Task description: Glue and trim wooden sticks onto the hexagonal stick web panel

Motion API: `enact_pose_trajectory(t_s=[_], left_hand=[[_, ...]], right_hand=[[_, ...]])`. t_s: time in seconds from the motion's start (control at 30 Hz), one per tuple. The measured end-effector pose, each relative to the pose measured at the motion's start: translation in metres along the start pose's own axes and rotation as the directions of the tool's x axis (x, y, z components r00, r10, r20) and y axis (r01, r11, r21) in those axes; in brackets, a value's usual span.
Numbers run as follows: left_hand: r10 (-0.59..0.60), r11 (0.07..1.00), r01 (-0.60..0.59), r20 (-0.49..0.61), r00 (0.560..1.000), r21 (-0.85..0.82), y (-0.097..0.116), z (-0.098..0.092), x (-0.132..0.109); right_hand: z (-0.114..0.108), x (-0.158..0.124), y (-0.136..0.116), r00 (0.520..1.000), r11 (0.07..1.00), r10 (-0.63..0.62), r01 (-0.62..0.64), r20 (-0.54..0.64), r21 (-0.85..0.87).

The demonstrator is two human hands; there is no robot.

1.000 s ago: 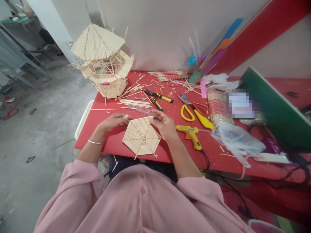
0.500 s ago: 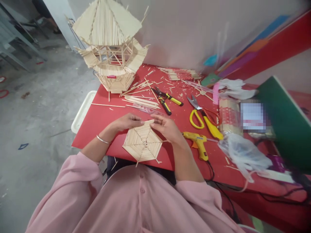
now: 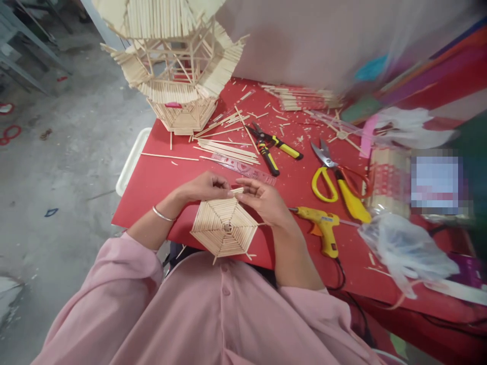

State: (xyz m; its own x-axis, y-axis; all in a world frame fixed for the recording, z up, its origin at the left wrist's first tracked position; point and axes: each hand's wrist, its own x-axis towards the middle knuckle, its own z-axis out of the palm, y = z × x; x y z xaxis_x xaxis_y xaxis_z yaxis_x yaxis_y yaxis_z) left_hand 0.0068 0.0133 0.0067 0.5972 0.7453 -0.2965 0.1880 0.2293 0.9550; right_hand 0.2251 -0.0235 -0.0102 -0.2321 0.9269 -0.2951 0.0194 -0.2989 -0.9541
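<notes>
A hexagonal panel of thin wooden sticks (image 3: 224, 228), laid in rings around a small centre hole, lies at the near edge of the red table. Bare stick ends jut from some of its corners. My left hand (image 3: 207, 186) is closed at the panel's far edge, thumb and fingers pinched there. On the far right corner, my right hand (image 3: 262, 198) grips the panel between thumb and bent fingers. A clear ruler (image 3: 243, 167) lies just beyond both hands. To the right of my right hand rests a yellow glue gun (image 3: 317, 220).
A pagoda-like stick model (image 3: 182, 76) stands at the back left. Pliers-like cutters (image 3: 272, 147), large scissors (image 3: 331, 175) and loose sticks (image 3: 228, 151) lie across the red table (image 3: 152, 187). Plastic bags (image 3: 403, 248) and bundled sticks (image 3: 390, 180) sit at the right.
The view has shifted, so the model sits higher and the tools farther right. My left hand has moved slightly along the panel's far edge toward my right hand. Both still hold the panel.
</notes>
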Motion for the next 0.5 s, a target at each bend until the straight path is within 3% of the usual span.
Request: enact_pose_trajectory(t_s=[0.17, 0.3, 0.5], left_hand=[[-0.037, 0.999, 0.04, 0.084, 0.996, -0.033, 0.0, -0.003, 0.007], [-0.018, 0.999, 0.024, 0.13, 0.991, -0.048, 0.003, -0.005, 0.009], [-0.013, 0.992, -0.013, 0.197, 0.98, 0.129, 0.004, -0.01, 0.017]], right_hand=[[0.001, -0.001, 0.0, 1.0, 0.999, 0.022, -0.022, -0.012, 0.026], [0.001, -0.001, 0.001, 0.993, 0.99, 0.104, -0.109, 0.063, 0.093], [0.002, -0.003, -0.006, 0.976, 0.975, 0.203, -0.209, 0.08, 0.071]])
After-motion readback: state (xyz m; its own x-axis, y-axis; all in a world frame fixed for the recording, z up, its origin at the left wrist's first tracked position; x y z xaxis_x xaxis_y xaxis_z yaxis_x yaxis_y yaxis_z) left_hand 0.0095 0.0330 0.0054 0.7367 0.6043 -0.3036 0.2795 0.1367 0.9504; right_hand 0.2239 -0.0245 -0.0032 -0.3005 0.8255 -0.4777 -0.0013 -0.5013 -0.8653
